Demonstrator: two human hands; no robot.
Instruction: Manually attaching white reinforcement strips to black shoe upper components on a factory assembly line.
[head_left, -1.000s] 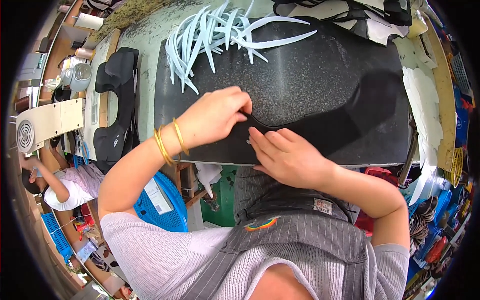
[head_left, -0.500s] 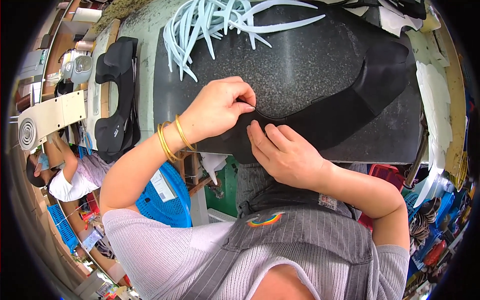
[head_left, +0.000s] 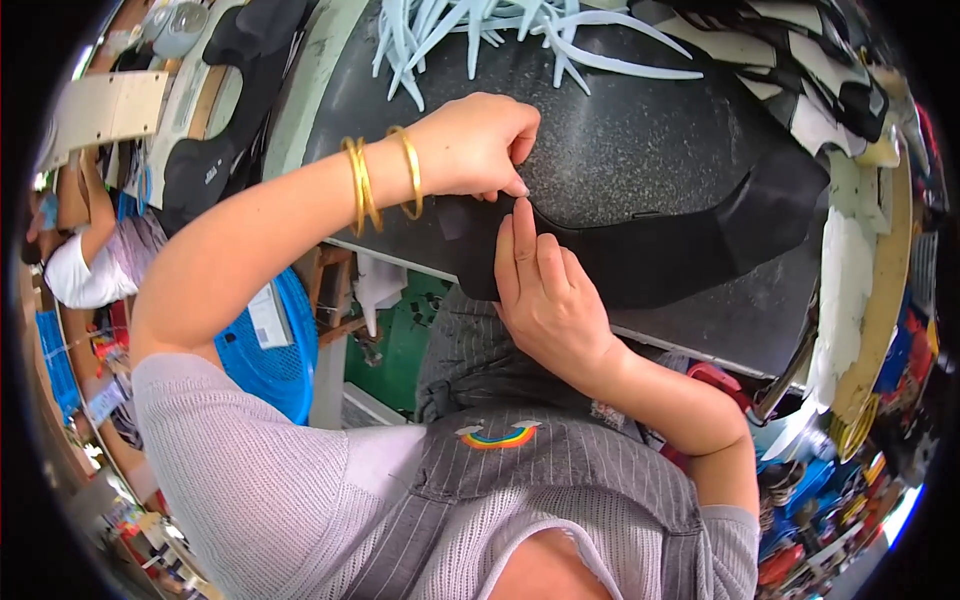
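Note:
A long, curved piece of thin black material (head_left: pixel 660 250) lies along the near side of the dark speckled work slab (head_left: pixel 620 150); it looks like a shoe upper, though I cannot tell for sure. My left hand (head_left: pixel 470 145), with gold bangles at the wrist, is closed in a pinch on the inner curved edge at its left part. Flat on the same piece rests my right hand (head_left: pixel 550 285), fingers stretched out, the tip of one finger touching near the pinch. The material under my hands is partly hidden.
Pale blue curved strips (head_left: pixel 470 30) heap at the slab's far edge. Black and white cut pieces (head_left: pixel 820 100) stack at far right. Similar black pieces (head_left: pixel 250 60) lie at far left. A blue plastic basket (head_left: pixel 285 350) stands below left. Another person (head_left: pixel 95 250) sits beyond it.
The whole view has shifted and turned a little. My right hand's fingers have straightened and reach up to the left hand's pinch, which stays on the black edge.

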